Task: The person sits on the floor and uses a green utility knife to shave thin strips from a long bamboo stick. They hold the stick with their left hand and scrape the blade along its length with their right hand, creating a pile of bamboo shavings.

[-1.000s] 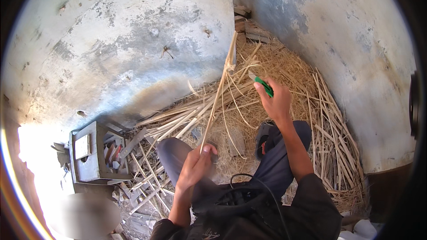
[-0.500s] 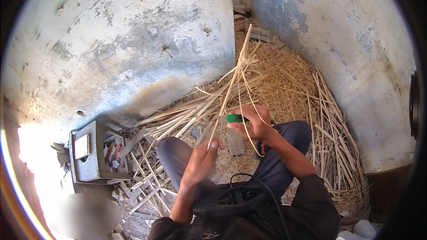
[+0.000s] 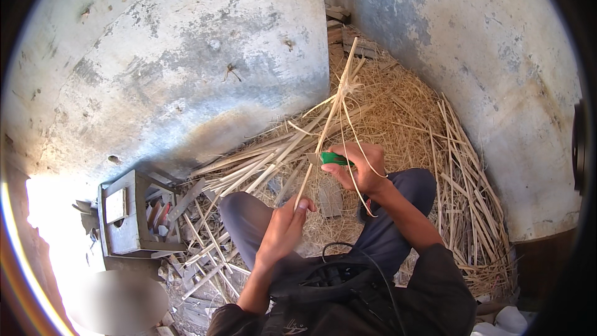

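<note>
My left hand (image 3: 285,227) is closed round the near end of a long pale split-wood stick (image 3: 305,182), which slants up and away from me. Closed in my right hand (image 3: 362,171) is the green handle of a knife (image 3: 336,158); its short flat blade meets the stick in front of my knees. At the stick's far part, thin shavings and curled strips (image 3: 352,87) bunch together. One long peeled strip (image 3: 356,129) loops down past my right wrist, its end hanging above my right leg.
Shavings (image 3: 398,112) cover the floor ahead. Pale sticks (image 3: 261,160) lie in a heap at left centre, and more lean along the right wall (image 3: 469,205). A grey wooden box (image 3: 127,211) with tools inside stands at left. Worn plaster walls (image 3: 186,43) close off the corner.
The knife and my right hand have shifted slightly to the right and up. The stick's far end has tipped a little right, and the curled strips have swung along with it.
</note>
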Available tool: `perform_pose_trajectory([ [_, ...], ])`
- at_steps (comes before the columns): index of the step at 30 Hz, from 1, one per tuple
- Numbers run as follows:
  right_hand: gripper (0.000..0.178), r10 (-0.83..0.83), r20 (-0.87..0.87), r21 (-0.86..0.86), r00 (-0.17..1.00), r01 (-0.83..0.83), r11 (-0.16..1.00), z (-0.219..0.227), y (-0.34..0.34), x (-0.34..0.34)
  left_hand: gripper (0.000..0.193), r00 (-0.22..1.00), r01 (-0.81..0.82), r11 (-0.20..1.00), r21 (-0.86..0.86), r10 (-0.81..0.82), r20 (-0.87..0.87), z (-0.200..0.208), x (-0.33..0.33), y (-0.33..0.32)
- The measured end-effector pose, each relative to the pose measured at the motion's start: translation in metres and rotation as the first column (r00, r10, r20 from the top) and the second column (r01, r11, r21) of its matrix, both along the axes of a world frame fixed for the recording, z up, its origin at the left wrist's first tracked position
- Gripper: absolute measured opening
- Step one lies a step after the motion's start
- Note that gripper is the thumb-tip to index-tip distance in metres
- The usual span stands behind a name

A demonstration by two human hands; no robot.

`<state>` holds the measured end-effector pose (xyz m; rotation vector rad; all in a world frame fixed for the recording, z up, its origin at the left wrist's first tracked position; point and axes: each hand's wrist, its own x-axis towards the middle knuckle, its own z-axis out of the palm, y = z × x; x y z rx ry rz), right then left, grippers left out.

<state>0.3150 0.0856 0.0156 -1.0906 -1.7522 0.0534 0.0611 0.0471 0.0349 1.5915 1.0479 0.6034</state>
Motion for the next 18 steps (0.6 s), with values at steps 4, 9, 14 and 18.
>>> perform_pose_trajectory([
  [4, 0.036, -0.031, 0.009, -0.022, 0.999, 0.031, 0.999, 0.004, -0.002, -0.002, 0.039, 0.999, -0.037, 0.998, 0.040, 0.039, -0.027, -0.001, 0.003, -0.002],
  [9, 0.035, -0.111, 0.049, 0.005, 0.993, 0.111, 0.994, 0.008, 0.000, 0.002, 0.039, 0.996, -0.066, 0.996, 0.068, 0.069, -0.048, -0.005, 0.002, -0.005],
  [14, 0.031, -0.148, 0.062, 0.042, 0.987, 0.146, 0.988, 0.002, 0.003, 0.002, 0.038, 0.994, -0.069, 0.995, 0.075, 0.074, -0.076, -0.007, 0.001, -0.003],
  [18, 0.031, -0.167, 0.116, 0.043, 0.979, 0.163, 0.986, 0.001, 0.004, 0.005, 0.038, 0.995, -0.072, 0.995, 0.070, 0.077, -0.067, -0.014, -0.001, -0.002],
])
